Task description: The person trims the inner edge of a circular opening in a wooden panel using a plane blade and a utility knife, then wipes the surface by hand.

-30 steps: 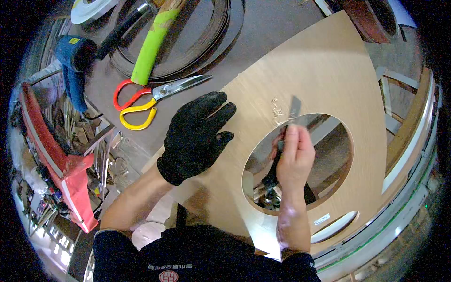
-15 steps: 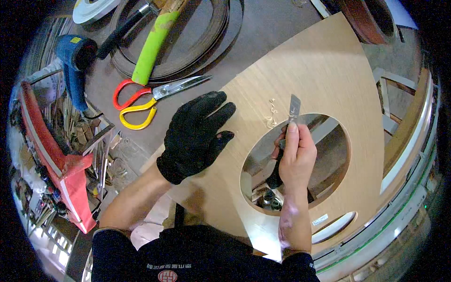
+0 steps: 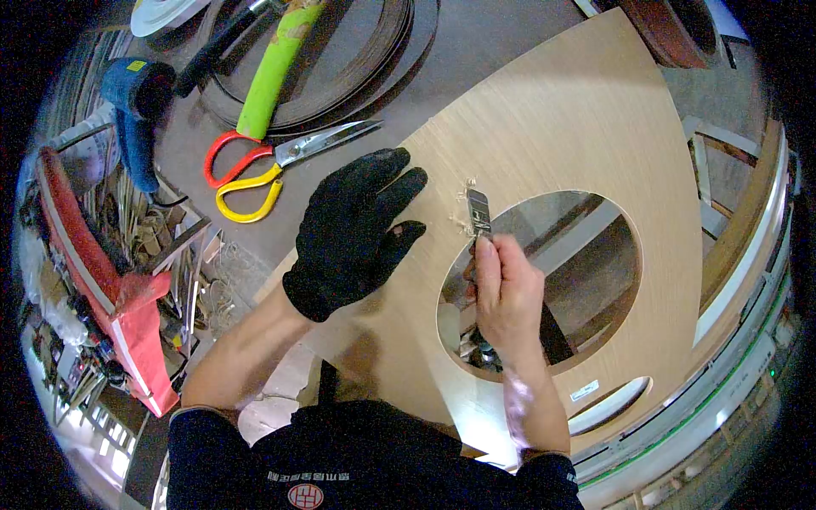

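Observation:
A light wood-grain panel [image 3: 586,127] with a large round hole and a smaller slot lies under both hands. My left hand [image 3: 353,229], in a black glove, rests flat on the panel's left part with its fingers apart. My right hand [image 3: 510,293] is bare and closed round a flat-bladed knife [image 3: 478,211] at the upper left rim of the hole. The blade points away from me, and small curled shavings [image 3: 463,223] lie beside it. The knife's handle is mostly hidden by the hand.
Scissors [image 3: 291,146] with red and yellow handles lie left of the panel, near a green-handled tool [image 3: 270,81] and a coil of edging strip [image 3: 374,85]. A blue heat gun [image 3: 134,110] is farther left, above a red-covered frame [image 3: 136,327].
My right hand has moved left with the knife, from the top of the hole to its upper left rim. The shavings have shifted left. My left hand has stayed nearly still.

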The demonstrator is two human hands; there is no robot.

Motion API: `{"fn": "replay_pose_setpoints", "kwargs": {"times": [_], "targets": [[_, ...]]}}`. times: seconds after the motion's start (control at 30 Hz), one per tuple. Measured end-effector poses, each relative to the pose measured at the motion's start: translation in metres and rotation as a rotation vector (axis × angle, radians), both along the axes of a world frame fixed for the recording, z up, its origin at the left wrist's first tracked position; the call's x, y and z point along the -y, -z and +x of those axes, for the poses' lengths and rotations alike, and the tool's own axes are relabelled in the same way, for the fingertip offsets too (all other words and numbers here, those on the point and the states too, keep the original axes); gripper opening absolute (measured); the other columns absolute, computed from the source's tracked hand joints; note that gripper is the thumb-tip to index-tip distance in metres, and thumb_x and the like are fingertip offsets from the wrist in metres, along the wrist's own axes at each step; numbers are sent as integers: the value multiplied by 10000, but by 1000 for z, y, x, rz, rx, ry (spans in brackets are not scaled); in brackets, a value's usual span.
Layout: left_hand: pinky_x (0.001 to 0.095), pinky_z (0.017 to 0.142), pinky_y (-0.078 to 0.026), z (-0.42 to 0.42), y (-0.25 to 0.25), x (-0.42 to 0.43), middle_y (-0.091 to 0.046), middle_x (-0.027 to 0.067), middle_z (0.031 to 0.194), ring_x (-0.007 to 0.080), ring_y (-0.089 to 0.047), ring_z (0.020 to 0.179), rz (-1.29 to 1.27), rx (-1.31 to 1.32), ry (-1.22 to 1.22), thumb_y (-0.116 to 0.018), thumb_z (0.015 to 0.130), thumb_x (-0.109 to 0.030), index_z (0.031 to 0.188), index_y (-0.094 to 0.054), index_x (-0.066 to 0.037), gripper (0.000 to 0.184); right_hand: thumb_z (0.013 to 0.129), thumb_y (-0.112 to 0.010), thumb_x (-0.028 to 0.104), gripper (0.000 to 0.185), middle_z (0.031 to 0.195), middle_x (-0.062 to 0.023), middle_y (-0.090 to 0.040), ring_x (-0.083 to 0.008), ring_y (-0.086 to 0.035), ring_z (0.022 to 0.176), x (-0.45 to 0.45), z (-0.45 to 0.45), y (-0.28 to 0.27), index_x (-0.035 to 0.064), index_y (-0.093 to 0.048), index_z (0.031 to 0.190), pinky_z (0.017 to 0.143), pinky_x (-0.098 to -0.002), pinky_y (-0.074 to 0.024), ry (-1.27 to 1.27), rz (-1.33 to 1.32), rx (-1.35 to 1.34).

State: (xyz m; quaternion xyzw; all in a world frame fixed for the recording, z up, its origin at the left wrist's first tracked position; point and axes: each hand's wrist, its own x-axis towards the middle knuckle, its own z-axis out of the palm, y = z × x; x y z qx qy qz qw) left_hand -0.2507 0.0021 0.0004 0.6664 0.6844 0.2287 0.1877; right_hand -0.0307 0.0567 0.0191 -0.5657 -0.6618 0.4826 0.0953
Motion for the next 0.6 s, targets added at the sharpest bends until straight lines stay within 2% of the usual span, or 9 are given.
{"fn": "replay_pose_setpoints", "kwargs": {"times": [0.1, 0.23, 0.4, 0.5, 0.53, 0.6], "targets": [[473, 1067, -441, 0, 0, 2, -587, 157, 1401, 352, -551, 1284, 12, -1, -2, -774, 826, -191, 1357, -604, -112, 563, 1060, -558, 180, 238, 684, -31, -624, -86, -578, 561, -14, 4, 7, -13, -636, 944, 504, -267, -469, 125, -2, -34], [468, 1067, -442, 1, 2, 2, -587, 153, 1403, 348, -552, 1285, 22, 5, -10, -769, 837, -193, 1363, -603, -116, 557, 1063, -549, 193, 266, 638, -58, -618, -108, -621, 562, 6, -4, -10, -21, -636, 929, 504, -280, -471, -54, -119, -56], [465, 1069, -442, 0, 2, 2, -596, 153, 1392, 352, -562, 1269, 6, -27, -14, -763, 843, -190, 1372, -600, -110, 560, 1027, -593, 139, 169, 619, -107, -610, -171, -631, 518, -2, 0, -8, 1, -641, 944, 502, -317, -479, -94, -1, -70], [466, 1068, -443, 0, 4, 4, -598, 157, 1389, 360, -566, 1260, 22, -15, -34, -761, 842, -184, 1371, -600, -101, 560, 1028, -601, 163, 183, 618, -109, -615, -183, -635, 521, 16, 9, -5, 1, -639, 950, 504, -325, -482, -256, -48, -43], [466, 1067, -444, -1, 4, 4, -598, 158, 1389, 362, -566, 1259, 23, -1, -48, -759, 842, -178, 1370, -601, -98, 556, 996, -620, 180, 144, 727, -233, -643, -423, -668, 664, 17, 12, -11, 39, -627, 972, 588, -473, -523, -275, -150, -26], [464, 1065, -446, -1, 3, 6, -599, 161, 1387, 365, -565, 1258, 38, 24, -60, -753, 839, -156, 1370, -600, -94, 555, 995, -620, 186, 146, 727, -235, -644, -428, -668, 668, 11, 9, -15, 41, -621, 979, 589, -474, -524, -259, -129, -35]]}}
